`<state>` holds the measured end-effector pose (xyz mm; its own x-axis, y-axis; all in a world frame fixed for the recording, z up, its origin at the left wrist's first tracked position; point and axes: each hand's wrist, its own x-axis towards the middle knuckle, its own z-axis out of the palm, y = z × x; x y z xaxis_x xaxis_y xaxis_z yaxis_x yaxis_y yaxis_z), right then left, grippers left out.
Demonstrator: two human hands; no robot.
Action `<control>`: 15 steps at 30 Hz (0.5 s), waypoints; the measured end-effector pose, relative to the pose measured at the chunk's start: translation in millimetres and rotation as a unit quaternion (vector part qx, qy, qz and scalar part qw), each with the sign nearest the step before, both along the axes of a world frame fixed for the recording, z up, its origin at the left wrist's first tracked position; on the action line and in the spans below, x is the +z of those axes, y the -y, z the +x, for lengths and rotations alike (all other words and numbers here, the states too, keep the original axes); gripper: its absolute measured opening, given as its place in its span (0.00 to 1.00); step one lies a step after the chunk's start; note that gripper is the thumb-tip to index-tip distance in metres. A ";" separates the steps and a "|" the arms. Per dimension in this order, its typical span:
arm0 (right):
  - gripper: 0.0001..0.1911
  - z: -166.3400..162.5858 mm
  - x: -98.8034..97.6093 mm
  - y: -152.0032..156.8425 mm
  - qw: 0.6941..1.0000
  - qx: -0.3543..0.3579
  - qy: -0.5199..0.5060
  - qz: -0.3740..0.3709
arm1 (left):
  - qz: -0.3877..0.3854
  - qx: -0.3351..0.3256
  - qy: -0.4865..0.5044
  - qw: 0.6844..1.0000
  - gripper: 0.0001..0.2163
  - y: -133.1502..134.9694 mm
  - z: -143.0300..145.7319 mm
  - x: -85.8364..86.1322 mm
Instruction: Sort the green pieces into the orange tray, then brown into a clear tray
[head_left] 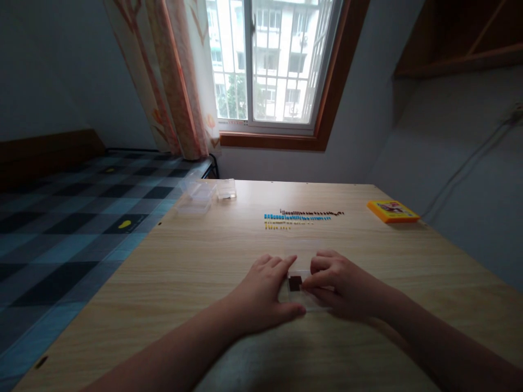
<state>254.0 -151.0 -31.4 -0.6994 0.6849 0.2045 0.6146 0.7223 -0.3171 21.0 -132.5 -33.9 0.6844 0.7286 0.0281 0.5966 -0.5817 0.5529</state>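
Note:
A shallow clear plastic tray (309,309) lies flat on the table between my hands. Inside its left part sits a dark brown square patch (295,283), apparently made of small building bricks. My left hand (265,288) grips the tray's left end, thumb along the near edge and index finger at the far edge. Over the tray's right part, my right hand (341,280) is closed, with thumb and index fingertip pressed together beside the brown patch. Whatever those fingertips hold is too small or hidden to make out.
Beyond my hands lie rows of tiny dark brown pieces (310,213), blue pieces (294,217) and yellow pieces (275,226). Clear plastic boxes (198,196) stand at the table's far left. An orange-yellow box (393,211) lies near the right edge. A checked bed (106,218) adjoins the left side.

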 end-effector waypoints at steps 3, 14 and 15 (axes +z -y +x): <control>0.12 -2.1 -0.4 1.5 1.000 0.002 0.003 0.006 | -0.003 0.002 0.000 1.000 0.42 0.0 -0.3 0.1; 0.13 -4.1 0.3 2.2 1.000 -0.001 0.005 0.012 | 0.008 0.001 0.016 1.000 0.42 -0.5 -1.1 -3.4; 0.13 -3.9 0.3 2.0 1.000 -0.002 0.005 0.010 | 0.006 0.002 0.015 1.000 0.42 -0.4 -1.0 -2.8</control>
<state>250.1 -153.0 -31.1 -0.6982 0.6843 0.2103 0.6215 0.7252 -0.2963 20.0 -132.1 -36.7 0.6803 0.7308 0.0563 0.5827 -0.5858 0.5633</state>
